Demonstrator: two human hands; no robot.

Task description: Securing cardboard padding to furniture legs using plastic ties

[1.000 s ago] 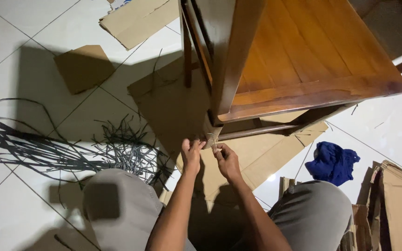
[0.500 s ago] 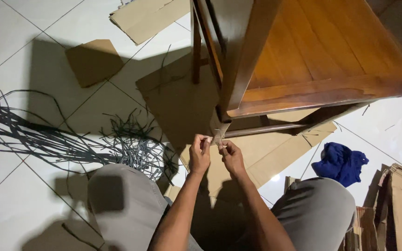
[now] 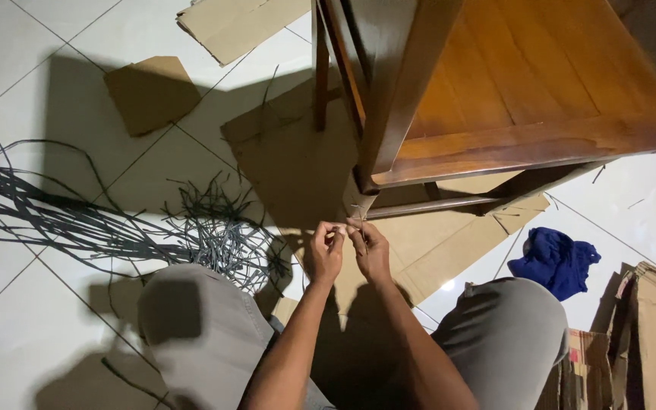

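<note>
While both hands meet, left hand [image 3: 326, 253] and right hand [image 3: 371, 249] fingers pinch a thin strap [image 3: 348, 223] at the cardboard-wrapped desk leg [image 3: 359, 202].

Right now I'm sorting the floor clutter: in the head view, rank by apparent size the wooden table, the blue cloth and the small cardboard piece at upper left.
1. wooden table, though nearest the camera
2. small cardboard piece
3. blue cloth, close to the cardboard in size

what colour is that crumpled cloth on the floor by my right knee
Deep blue. The crumpled cloth shows best in the head view, lying on the white tiles.
</note>
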